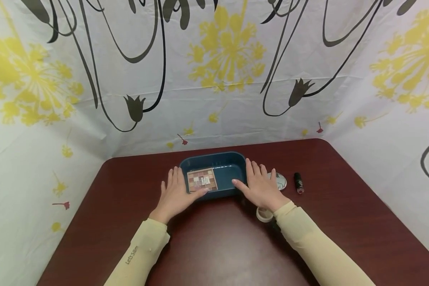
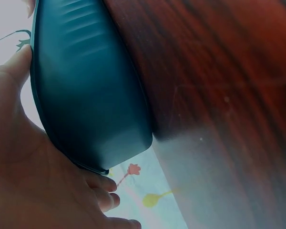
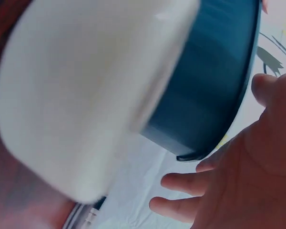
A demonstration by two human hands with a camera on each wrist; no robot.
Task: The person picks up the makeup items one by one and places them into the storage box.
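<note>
A dark blue rectangular bin [image 1: 230,172] stands on the table between both hands. Inside it, toward the left, lies an eyeshadow palette [image 1: 202,180] with rows of colored squares. My left hand [image 1: 175,194] lies along the bin's left side, fingers straight, its thumb over the front rim. On the opposite side, my right hand [image 1: 261,184] has its fingers extended along the right rim, with the thumb reaching toward the bin's inside. In the left wrist view, the bin's outer wall [image 2: 90,95] shows beside the thumb and palm.
Just right of the right hand lies a round patterned disc [image 1: 281,181], partly covered by it. Farther right is a small black tube [image 1: 298,183] with a clear end. A whitish round object [image 1: 264,215] sits near the right wrist. Patterned white cloth [image 1: 214,119] hangs behind the dark red table [image 1: 128,190].
</note>
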